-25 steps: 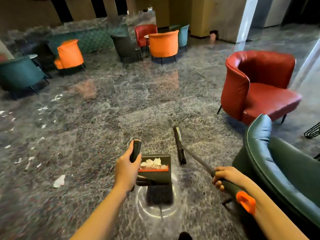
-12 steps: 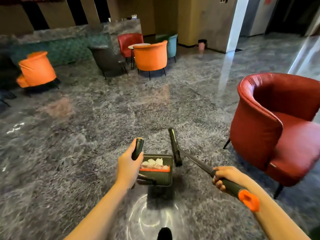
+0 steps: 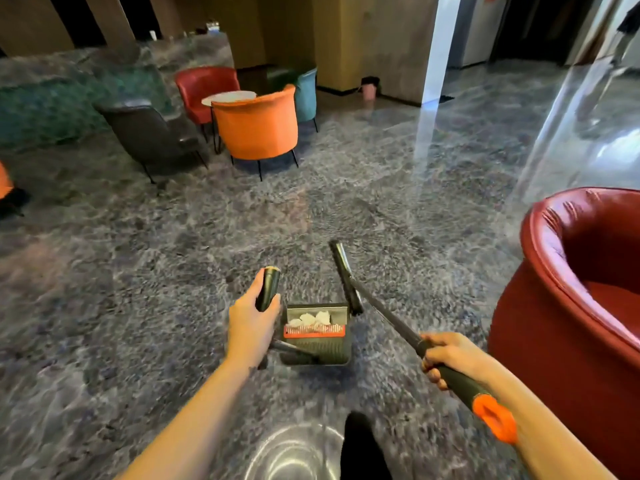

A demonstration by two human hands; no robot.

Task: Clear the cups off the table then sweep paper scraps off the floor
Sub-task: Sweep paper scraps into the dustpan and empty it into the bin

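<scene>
My left hand (image 3: 250, 323) grips the dark upright handle (image 3: 268, 288) of a dark green dustpan (image 3: 317, 344), which hangs just above the marbled floor. White paper scraps (image 3: 311, 319) lie in the pan behind its orange comb strip. My right hand (image 3: 450, 358) grips the broom's handle (image 3: 457, 379) near its orange end loop (image 3: 495, 419). The shaft runs up and left to the narrow dark broom head (image 3: 344, 275), beside the pan's far right corner.
A red armchair (image 3: 571, 306) stands close on my right. Ahead are an orange chair (image 3: 258, 124), a dark chair (image 3: 152, 136), a red chair (image 3: 204, 86) and a small round white table (image 3: 228, 97). A pink bin (image 3: 369, 91) stands by the far wall. My dark shoe (image 3: 360, 445) shows below.
The view has swung right and moved forward: the scrap-strewn floor at left and the green chair have left the frame, and the red armchair is nearer. Both hands keep their hold.
</scene>
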